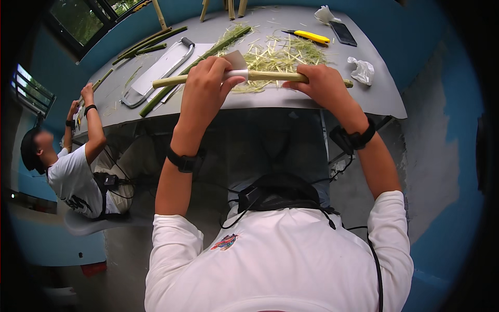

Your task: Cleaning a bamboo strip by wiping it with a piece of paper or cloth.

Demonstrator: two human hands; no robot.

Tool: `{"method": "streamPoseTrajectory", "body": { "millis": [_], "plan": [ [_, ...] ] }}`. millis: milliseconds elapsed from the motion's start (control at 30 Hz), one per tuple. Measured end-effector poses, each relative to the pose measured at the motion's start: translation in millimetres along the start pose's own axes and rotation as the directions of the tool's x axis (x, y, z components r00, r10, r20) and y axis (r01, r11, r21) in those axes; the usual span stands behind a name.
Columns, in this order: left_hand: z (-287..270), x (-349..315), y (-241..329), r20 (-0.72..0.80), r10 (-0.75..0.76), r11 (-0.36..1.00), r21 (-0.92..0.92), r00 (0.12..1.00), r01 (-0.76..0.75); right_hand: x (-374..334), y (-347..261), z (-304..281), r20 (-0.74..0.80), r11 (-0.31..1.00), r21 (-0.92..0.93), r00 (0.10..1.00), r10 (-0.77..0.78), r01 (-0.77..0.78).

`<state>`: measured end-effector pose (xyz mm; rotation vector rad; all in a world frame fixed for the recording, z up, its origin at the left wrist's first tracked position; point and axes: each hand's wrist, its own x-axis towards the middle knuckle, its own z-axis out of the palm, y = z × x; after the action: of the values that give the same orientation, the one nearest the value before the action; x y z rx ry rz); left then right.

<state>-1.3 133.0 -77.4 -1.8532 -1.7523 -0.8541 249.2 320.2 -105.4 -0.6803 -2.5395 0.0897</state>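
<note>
A peeled, pale green bamboo stick [270, 76] lies crosswise in front of me, just above the table's near edge. My left hand [205, 80] closes round it through a curled sheet of sandpaper [238, 74], white where it wraps the stick, with a grey-tan flap standing up. Toward the stick's right end, my right hand [319, 83] grips the bare bamboo, thumb below and fingers over the top. Pale green shavings [283, 54] are heaped on the table right behind the stick.
On the grey table [379, 93] lie a hacksaw [174, 70], a dark green bamboo pole [156, 100], a yellow utility knife [312, 36], a phone [343, 34] and crumpled tissue [362, 71]. At the left, a co-worker [78, 177] sits holding a thin stick [104, 77].
</note>
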Motion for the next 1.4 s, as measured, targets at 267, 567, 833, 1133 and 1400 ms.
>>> {"method": "streamPoseTrajectory", "body": {
  "millis": [267, 567, 833, 1133, 1400],
  "plan": [
    [10, -13, -6, -0.001, 0.09, 0.993, -0.075, 0.996, -0.089, -8, 1, 17, 0.04, 0.995, -0.01, 0.994, 0.1, -0.1],
    [22, -6, -6, 0.019, 0.107, 0.994, -0.034, 0.994, -0.106, -14, 4, 22, -0.066, 0.996, 0.015, 0.994, 0.086, -0.085],
    [35, 5, -20, 0.124, 0.237, 0.955, 0.15, 0.963, -0.255, -16, 7, 21, -0.102, 0.993, 0.016, 0.988, 0.116, -0.115],
    [21, 24, -5, 0.081, 0.26, 0.94, 0.207, 0.962, -0.271, -18, 10, 23, -0.329, 0.999, -0.044, 0.944, 0.009, -0.025],
    [9, 34, 6, 0.136, 0.149, 0.95, 0.254, 0.979, -0.18, -6, 5, 9, -0.408, 0.994, -0.093, 0.908, -0.094, 0.061]
  ]
}}
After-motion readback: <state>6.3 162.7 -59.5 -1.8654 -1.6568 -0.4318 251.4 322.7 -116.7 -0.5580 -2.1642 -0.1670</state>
